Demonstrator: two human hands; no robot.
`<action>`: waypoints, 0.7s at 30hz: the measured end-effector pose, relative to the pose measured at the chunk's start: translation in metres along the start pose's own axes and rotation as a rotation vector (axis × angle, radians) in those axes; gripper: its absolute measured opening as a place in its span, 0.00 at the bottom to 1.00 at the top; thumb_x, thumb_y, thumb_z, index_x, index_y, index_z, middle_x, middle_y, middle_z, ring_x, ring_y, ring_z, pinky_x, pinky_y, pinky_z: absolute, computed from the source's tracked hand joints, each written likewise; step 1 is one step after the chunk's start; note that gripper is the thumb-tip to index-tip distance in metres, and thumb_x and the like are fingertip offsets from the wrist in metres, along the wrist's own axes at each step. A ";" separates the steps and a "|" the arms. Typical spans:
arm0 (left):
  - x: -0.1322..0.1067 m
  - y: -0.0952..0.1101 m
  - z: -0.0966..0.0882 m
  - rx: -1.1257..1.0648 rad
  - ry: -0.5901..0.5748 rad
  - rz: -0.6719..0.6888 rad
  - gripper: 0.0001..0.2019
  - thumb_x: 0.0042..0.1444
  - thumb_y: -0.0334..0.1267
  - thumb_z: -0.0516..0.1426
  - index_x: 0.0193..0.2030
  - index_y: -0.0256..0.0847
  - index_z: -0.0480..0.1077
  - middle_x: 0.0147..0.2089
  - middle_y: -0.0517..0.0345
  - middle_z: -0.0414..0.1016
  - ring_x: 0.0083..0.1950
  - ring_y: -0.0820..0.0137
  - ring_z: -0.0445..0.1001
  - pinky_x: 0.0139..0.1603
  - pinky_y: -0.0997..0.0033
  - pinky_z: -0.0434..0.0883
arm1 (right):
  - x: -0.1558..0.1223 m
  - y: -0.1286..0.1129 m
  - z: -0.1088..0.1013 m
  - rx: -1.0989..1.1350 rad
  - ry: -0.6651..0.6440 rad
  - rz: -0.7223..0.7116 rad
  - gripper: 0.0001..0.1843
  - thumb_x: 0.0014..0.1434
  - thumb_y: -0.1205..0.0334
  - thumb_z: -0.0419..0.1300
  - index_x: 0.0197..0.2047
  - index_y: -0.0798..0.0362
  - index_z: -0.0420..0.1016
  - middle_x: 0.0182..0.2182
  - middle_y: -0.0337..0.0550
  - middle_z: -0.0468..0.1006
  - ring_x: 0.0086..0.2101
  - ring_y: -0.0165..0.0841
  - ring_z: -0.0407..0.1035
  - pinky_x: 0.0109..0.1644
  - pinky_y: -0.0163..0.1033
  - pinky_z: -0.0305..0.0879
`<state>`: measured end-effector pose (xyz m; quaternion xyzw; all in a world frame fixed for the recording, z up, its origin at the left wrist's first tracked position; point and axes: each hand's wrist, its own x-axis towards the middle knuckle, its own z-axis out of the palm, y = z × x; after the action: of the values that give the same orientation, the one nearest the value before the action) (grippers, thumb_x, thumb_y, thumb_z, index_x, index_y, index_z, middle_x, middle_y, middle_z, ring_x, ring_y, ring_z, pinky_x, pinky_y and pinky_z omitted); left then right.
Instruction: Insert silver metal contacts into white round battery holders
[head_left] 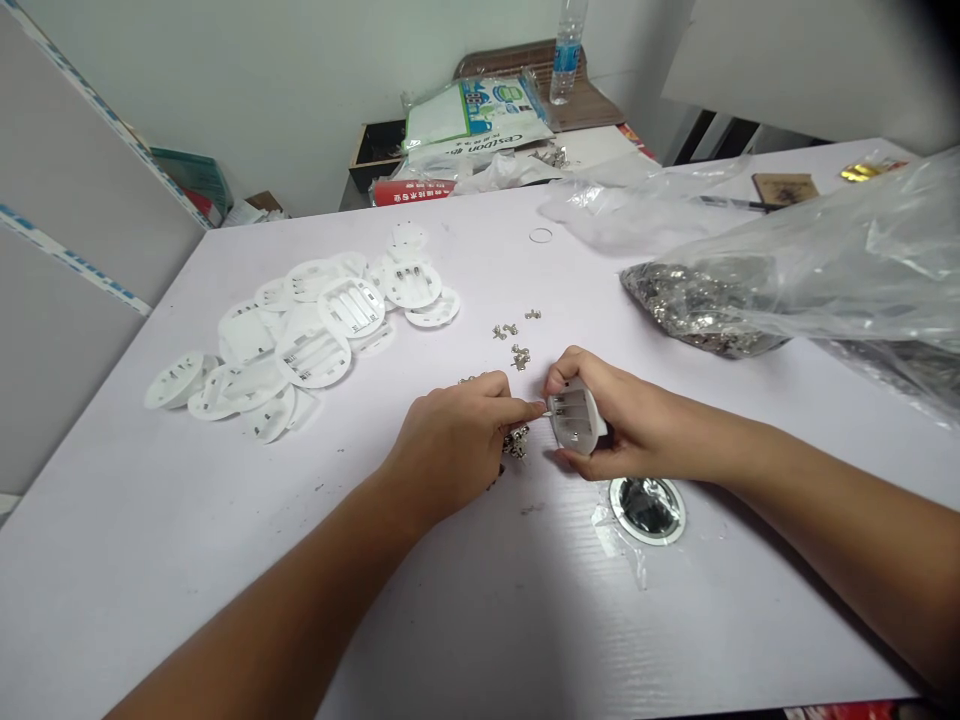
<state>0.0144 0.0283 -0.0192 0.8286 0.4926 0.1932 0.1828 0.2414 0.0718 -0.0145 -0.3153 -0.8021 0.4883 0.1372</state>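
Note:
My right hand [611, 415] grips a round white battery holder [576, 420] by its edge, with its slotted side turned toward my left hand. My left hand [457, 435] is closed, and its index fingertip reaches the holder's left rim. Whatever the left fingers pinch there is too small to make out. Beside and partly behind the left hand lies a small heap of metal battery contacts [516, 442]. More loose metal contacts [520, 356] are scattered just beyond both hands. Below the right hand a round dark disc with a white rim [647, 510] rests on the table.
A pile of white battery holders [311, 335] spreads over the left of the table [225, 560]. At the right lies a clear plastic bag [825, 260] full of metal parts. A water bottle [567, 55] and a printed packet [480, 110] stand at the back.

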 end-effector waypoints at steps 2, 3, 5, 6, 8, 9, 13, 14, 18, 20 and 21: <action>0.001 0.001 0.000 0.009 0.002 -0.013 0.23 0.57 0.24 0.50 0.50 0.54 0.77 0.31 0.62 0.68 0.28 0.76 0.63 0.28 0.74 0.61 | 0.000 0.001 0.001 0.030 0.000 0.000 0.25 0.55 0.58 0.67 0.49 0.49 0.57 0.37 0.39 0.71 0.24 0.26 0.65 0.23 0.32 0.62; 0.001 0.002 0.001 0.010 0.003 -0.020 0.23 0.57 0.24 0.50 0.49 0.54 0.77 0.31 0.62 0.68 0.28 0.76 0.63 0.28 0.74 0.61 | 0.000 0.002 0.002 0.038 0.001 -0.007 0.25 0.55 0.58 0.67 0.50 0.49 0.57 0.37 0.39 0.70 0.24 0.25 0.65 0.23 0.32 0.62; 0.002 0.003 0.001 0.013 0.000 -0.029 0.23 0.57 0.25 0.50 0.48 0.54 0.77 0.31 0.63 0.68 0.28 0.76 0.63 0.28 0.74 0.61 | 0.000 0.003 0.003 0.038 0.007 -0.029 0.25 0.55 0.58 0.66 0.50 0.49 0.57 0.37 0.39 0.70 0.24 0.24 0.64 0.23 0.31 0.61; 0.002 0.004 0.001 0.015 -0.001 -0.031 0.22 0.56 0.25 0.50 0.47 0.54 0.78 0.31 0.63 0.68 0.27 0.76 0.63 0.28 0.74 0.61 | 0.000 0.004 0.003 0.037 0.009 -0.038 0.25 0.56 0.58 0.66 0.49 0.49 0.57 0.37 0.38 0.70 0.23 0.24 0.63 0.23 0.31 0.60; 0.002 0.005 0.000 0.022 -0.004 -0.035 0.21 0.56 0.25 0.50 0.45 0.53 0.78 0.30 0.62 0.67 0.27 0.76 0.62 0.27 0.74 0.59 | 0.000 0.005 0.003 0.039 0.010 -0.047 0.25 0.56 0.58 0.66 0.49 0.49 0.57 0.36 0.38 0.69 0.24 0.24 0.63 0.24 0.31 0.60; 0.002 0.005 0.000 0.026 -0.004 -0.037 0.21 0.56 0.25 0.50 0.45 0.52 0.78 0.30 0.62 0.67 0.27 0.76 0.62 0.27 0.73 0.59 | 0.001 0.005 0.003 0.040 0.011 -0.048 0.25 0.56 0.58 0.66 0.49 0.49 0.57 0.36 0.38 0.69 0.24 0.24 0.63 0.24 0.31 0.61; 0.004 0.008 0.001 0.045 0.000 -0.043 0.18 0.55 0.27 0.51 0.42 0.51 0.78 0.28 0.62 0.64 0.25 0.76 0.59 0.25 0.73 0.56 | 0.001 0.004 0.002 0.027 -0.001 -0.037 0.25 0.56 0.57 0.66 0.49 0.49 0.56 0.36 0.38 0.69 0.24 0.25 0.63 0.25 0.31 0.62; 0.004 0.008 0.001 0.048 0.001 -0.044 0.17 0.55 0.28 0.52 0.41 0.51 0.78 0.28 0.62 0.64 0.25 0.76 0.59 0.25 0.73 0.55 | 0.002 0.004 0.001 0.020 -0.011 -0.028 0.25 0.56 0.57 0.66 0.49 0.48 0.56 0.36 0.38 0.69 0.24 0.25 0.63 0.24 0.31 0.62; 0.004 0.008 0.004 0.063 0.009 -0.028 0.18 0.54 0.27 0.52 0.42 0.51 0.77 0.28 0.62 0.63 0.25 0.76 0.58 0.24 0.73 0.54 | 0.001 0.003 -0.001 0.002 -0.034 -0.012 0.25 0.56 0.56 0.66 0.49 0.48 0.55 0.36 0.38 0.68 0.25 0.25 0.63 0.24 0.31 0.62; 0.004 0.008 0.005 0.076 0.014 -0.018 0.18 0.53 0.25 0.51 0.41 0.51 0.77 0.27 0.62 0.63 0.24 0.76 0.57 0.24 0.73 0.53 | 0.001 0.004 -0.002 -0.003 -0.035 -0.018 0.26 0.57 0.56 0.66 0.50 0.48 0.55 0.36 0.38 0.68 0.25 0.25 0.64 0.25 0.32 0.63; 0.003 0.008 0.006 0.083 0.016 -0.016 0.18 0.53 0.25 0.51 0.41 0.50 0.77 0.27 0.62 0.62 0.24 0.76 0.57 0.24 0.73 0.53 | 0.001 0.004 -0.002 -0.007 -0.038 -0.020 0.26 0.57 0.56 0.66 0.50 0.48 0.55 0.36 0.38 0.68 0.25 0.26 0.64 0.25 0.32 0.63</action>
<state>0.0243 0.0273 -0.0198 0.8300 0.5081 0.1776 0.1460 0.2428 0.0751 -0.0175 -0.2983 -0.8093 0.4900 0.1260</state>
